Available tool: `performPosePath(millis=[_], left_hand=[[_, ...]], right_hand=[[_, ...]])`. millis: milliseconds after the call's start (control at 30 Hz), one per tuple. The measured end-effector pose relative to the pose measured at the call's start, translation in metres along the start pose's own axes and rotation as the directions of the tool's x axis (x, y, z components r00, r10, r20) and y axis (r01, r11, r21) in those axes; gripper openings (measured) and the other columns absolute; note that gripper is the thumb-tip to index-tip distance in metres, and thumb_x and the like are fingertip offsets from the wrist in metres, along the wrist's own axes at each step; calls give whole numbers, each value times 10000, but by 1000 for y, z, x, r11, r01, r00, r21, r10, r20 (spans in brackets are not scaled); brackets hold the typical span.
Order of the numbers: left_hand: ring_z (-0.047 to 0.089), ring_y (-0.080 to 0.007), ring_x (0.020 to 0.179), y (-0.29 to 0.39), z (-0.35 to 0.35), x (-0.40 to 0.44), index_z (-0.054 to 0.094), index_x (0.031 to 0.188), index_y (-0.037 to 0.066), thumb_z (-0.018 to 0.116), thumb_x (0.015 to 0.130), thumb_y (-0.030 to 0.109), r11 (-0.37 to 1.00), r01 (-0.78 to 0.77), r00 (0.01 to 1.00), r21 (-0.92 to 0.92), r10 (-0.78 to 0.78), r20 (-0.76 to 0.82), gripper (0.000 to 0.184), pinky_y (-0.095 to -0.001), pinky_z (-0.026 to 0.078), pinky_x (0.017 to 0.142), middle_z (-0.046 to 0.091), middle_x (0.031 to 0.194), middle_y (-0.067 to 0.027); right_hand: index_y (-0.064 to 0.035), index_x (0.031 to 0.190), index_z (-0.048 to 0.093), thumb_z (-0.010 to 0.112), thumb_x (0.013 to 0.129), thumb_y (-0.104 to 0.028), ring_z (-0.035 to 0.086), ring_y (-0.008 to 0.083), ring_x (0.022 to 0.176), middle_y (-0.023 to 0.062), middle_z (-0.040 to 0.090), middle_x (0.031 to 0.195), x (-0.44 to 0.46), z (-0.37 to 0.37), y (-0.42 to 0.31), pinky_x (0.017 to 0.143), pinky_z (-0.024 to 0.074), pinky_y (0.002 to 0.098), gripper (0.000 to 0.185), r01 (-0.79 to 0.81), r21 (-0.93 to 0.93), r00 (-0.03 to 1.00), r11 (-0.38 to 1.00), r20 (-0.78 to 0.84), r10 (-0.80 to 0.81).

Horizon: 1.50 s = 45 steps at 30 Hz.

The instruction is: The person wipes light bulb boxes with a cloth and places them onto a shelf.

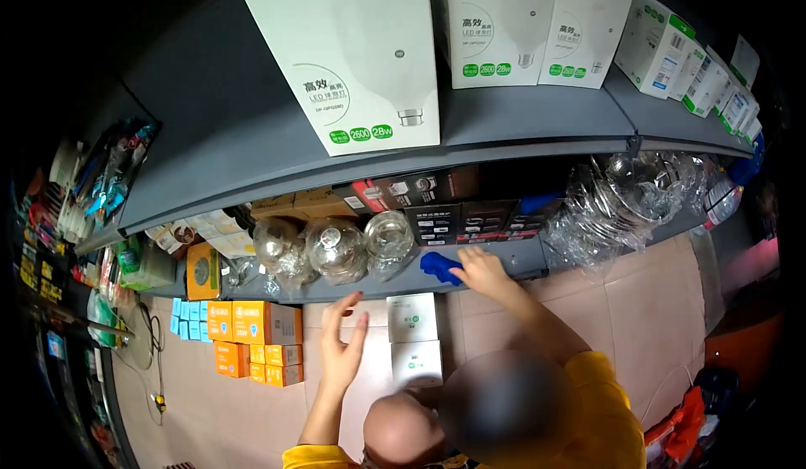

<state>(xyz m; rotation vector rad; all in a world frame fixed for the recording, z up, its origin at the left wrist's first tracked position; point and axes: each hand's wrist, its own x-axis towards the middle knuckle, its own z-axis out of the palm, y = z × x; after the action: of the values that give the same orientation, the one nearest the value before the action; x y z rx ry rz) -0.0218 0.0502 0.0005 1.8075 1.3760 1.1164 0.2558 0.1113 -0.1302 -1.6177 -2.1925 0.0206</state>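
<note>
My right hand [484, 270] is closed on a crumpled blue cloth [439, 267], which rests on the lower shelf [525, 259]. My left hand [342, 343] is raised above the floor with its fingers apart and nothing in them. Beside it, to the right, two small white boxes [412, 318] stand one behind the other in front of the shelf. Just left of the cloth sit several bulging items in clear plastic wrap [336, 251]. Dark printed boxes [435, 224] stand behind the cloth.
Large white LED bulb boxes [344, 57] line the grey upper shelf [520, 120], which overhangs the lower one. Orange boxes [260, 324] and small blue boxes [191, 319] are stacked on the tiled floor [180, 389] at left. Plastic-wrapped metal pans [621, 204] fill the right end.
</note>
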Motion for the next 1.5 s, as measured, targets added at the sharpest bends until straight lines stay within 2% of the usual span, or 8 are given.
performPosePath(millis=[367, 467, 533, 633, 700, 767, 1233, 1500], left_hand=[[538, -226, 1039, -32, 65, 12, 529, 1147, -1, 607, 830, 158, 986, -79, 976, 149, 45, 215, 363, -330, 409, 877, 564, 1126, -139], [548, -164, 995, -47, 99, 25, 478, 1200, 10, 583, 863, 248, 950, 279, 949, -137, -251, 192, 426, -300, 434, 832, 565, 1102, -126], [569, -152, 910, -29, 106, 40, 463, 1189, -7, 576, 853, 378, 472, 800, 600, -371, -607, 521, 523, -300, 466, 760, 573, 1064, -138], [570, -101, 734, -29, 126, 26, 559, 1018, 17, 544, 892, 297, 297, 706, 678, -642, -547, 492, 308, -232, 477, 661, 604, 866, -55], [555, -104, 717, -43, 137, 15, 574, 912, 15, 520, 908, 252, 336, 659, 710, -673, -573, 409, 243, -223, 455, 669, 585, 799, -25], [568, -142, 677, -56, 141, 9, 568, 879, -6, 499, 918, 232, 904, 340, 931, -261, -362, -43, 251, -268, 457, 657, 621, 770, -89], [419, -91, 509, -47, 123, 16, 503, 600, 15, 393, 931, 447, 789, 487, 848, -374, -530, -14, 555, -260, 370, 505, 456, 535, -26], [464, -156, 738, -47, 124, 17, 429, 938, -19, 382, 940, 391, 889, 397, 899, -227, -426, -98, 413, -289, 396, 717, 503, 791, -137]], right_hand=[[-19, 753, 543, 536, 857, -243, 556, 289, 781, 127, 562, 786, -1, -6, -33, 627, 468, 370, 247, 46, 204, 998, 978, -58, -35], [-16, 733, 510, 510, 873, -214, 547, 321, 711, 155, 536, 736, -7, -35, -55, 617, 454, 410, 242, 40, 464, 996, 885, -91, 3], [-6, 747, 526, 511, 875, -224, 565, 325, 732, 163, 564, 781, -11, -36, -64, 628, 463, 409, 253, 46, 521, 996, 853, -92, 2], [2, 756, 543, 499, 883, -253, 590, 332, 758, 183, 593, 842, -20, -32, -74, 636, 470, 410, 288, 61, 541, 989, 839, -144, 21], [11, 756, 548, 480, 892, -282, 592, 344, 771, 194, 597, 865, -26, -39, -75, 629, 472, 414, 331, -176, 474, 980, 863, 171, 106], [20, 798, 545, 464, 898, -307, 583, 369, 786, 212, 596, 865, -27, -45, -77, 651, 465, 424, 351, -219, 427, 948, 878, 307, 87], [14, 1036, 449, 548, 867, -178, 457, 311, 865, 174, 456, 919, -48, -40, -82, 785, 371, 393, 274, 36, 772, 952, 634, 167, -256], [-8, 1001, 478, 611, 832, -185, 607, 280, 723, 162, 596, 804, -47, -19, -83, 665, 473, 339, 279, -389, 878, 921, 278, 362, 144]])
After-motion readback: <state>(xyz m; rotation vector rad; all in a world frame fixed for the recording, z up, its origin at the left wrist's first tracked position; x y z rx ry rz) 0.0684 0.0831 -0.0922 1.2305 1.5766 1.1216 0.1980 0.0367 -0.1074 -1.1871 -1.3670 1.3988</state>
